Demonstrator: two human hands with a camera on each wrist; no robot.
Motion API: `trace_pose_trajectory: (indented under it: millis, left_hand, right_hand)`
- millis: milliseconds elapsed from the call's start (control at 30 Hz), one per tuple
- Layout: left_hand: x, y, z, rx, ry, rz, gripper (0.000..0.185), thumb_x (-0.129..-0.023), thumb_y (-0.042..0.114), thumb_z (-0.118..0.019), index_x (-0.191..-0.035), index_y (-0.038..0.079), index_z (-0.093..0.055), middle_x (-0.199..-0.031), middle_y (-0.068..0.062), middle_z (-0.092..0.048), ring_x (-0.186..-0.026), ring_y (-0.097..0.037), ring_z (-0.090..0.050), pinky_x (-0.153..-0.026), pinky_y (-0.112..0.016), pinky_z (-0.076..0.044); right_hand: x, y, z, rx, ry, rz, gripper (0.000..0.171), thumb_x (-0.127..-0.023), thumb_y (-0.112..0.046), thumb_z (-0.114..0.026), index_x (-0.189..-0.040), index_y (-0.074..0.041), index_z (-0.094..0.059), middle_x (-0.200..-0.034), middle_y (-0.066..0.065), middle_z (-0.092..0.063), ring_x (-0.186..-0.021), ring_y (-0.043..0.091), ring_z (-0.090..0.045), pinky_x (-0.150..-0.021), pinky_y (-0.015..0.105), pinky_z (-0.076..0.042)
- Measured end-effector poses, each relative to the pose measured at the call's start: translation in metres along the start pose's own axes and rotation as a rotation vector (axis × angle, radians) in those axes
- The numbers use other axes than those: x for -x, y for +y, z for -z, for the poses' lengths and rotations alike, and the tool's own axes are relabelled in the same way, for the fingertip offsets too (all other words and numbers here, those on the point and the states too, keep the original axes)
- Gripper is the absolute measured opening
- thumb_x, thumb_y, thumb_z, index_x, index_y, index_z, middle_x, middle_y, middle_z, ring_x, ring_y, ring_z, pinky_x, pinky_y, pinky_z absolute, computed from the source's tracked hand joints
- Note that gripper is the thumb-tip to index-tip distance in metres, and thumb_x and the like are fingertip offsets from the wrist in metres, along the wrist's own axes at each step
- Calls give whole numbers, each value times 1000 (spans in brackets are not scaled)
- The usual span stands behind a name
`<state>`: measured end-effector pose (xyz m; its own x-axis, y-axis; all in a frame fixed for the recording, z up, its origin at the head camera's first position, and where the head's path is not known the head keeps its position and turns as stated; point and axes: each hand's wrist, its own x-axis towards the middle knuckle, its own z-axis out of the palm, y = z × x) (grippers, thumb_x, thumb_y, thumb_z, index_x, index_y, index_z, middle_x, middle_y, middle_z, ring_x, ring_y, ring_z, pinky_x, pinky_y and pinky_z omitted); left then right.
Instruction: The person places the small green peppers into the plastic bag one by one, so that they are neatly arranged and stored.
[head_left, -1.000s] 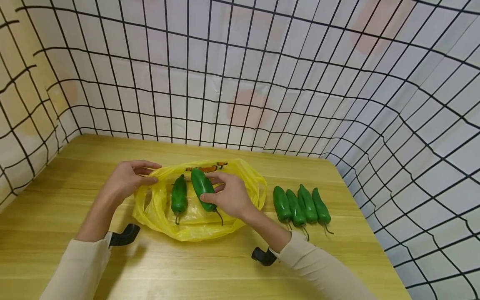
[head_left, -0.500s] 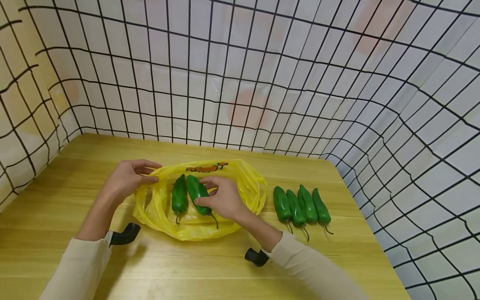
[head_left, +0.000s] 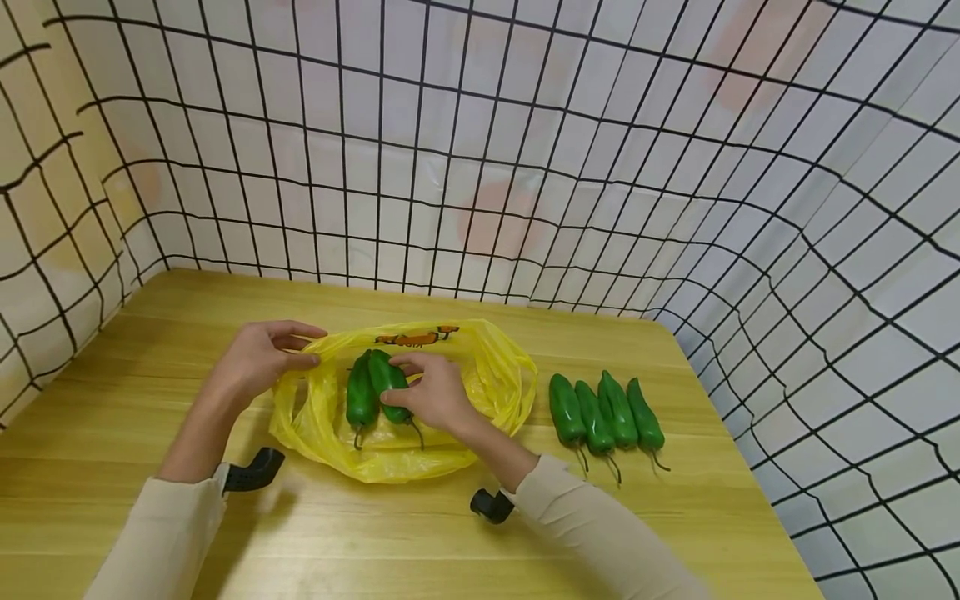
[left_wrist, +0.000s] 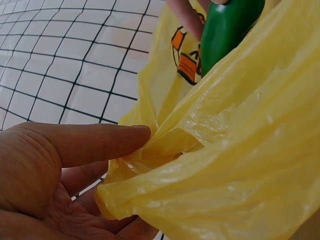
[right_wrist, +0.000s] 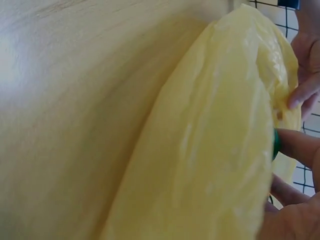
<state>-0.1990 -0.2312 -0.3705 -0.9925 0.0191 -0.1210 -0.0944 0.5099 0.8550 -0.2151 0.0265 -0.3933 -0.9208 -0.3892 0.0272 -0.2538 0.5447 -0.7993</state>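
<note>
Lowering second pepper deeper into yellow bag, right hand gripping it, left hand pinching rim; releasing next.

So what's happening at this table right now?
A person is working with a yellow bag lying on the wooden table. The left hand pinches the bag's edge, holding it open. The right hand grips a green pepper inside the bag, beside another pepper already there. Four more peppers lie in a row on the table to the right of the bag.
</note>
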Motion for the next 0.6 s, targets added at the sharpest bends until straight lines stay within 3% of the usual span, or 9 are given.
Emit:
trace_pose_trajectory:
  millis: [233,600]
  left_hand:
    - [-1,-1,0,-1,-1,8,46,-96,19,-71,-140,9,-61,-143,-27,-55,-128,-43,-54,-94,-44,-50]
    - [0,0,-1,-4,13,-5,45,-96,17,-71,-139,7,-62,-141,-27,-56,-127,-42,-55,-95,-44,-50]
  right_hand:
    - [0,6,-7,-84,33,-10,41,-88,-4,-75,-128,-8,-70,-114,13,-73,-92,24,-73,-72,28,-59]
    - [0,13,-11,-42,5,-15,47,-88,-13,-79,-133,-8,-66,-116,14,-71,-99,29,-71,-76,33,-59]
